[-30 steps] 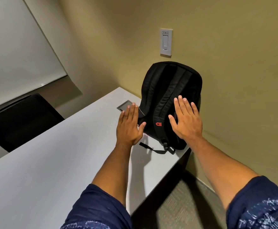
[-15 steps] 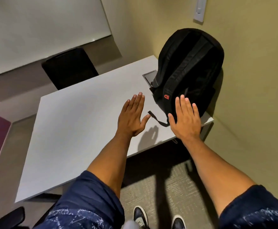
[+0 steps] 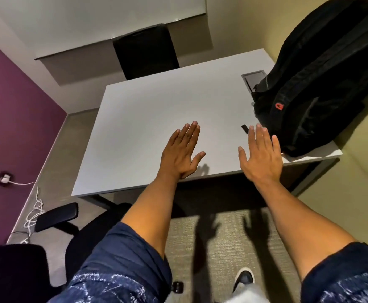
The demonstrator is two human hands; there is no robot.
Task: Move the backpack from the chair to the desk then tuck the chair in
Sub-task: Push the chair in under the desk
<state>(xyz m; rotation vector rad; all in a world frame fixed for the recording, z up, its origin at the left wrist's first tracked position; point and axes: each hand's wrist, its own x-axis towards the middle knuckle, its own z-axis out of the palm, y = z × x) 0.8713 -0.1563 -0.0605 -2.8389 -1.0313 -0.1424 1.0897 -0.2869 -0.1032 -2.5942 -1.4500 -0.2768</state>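
The black backpack stands upright on the right end of the white desk, leaning against the yellow wall. A loose strap lies on the desk by its base. My right hand hovers open over the desk's near edge, just left of the backpack and apart from it. Open too, my left hand is flat above the desk's front middle. The black office chair is at the lower left, pulled away from the desk, its armrest and seat partly hidden by my left sleeve.
A second black chair sits at the desk's far side. A grey cable hatch is set in the desktop beside the backpack. A white cable trails on the floor by the purple wall. My shoe stands on the carpet.
Both hands have come off the backpack and drawn back toward the desk's near edge. The view has tilted down and left, bringing the office chair and floor into sight.
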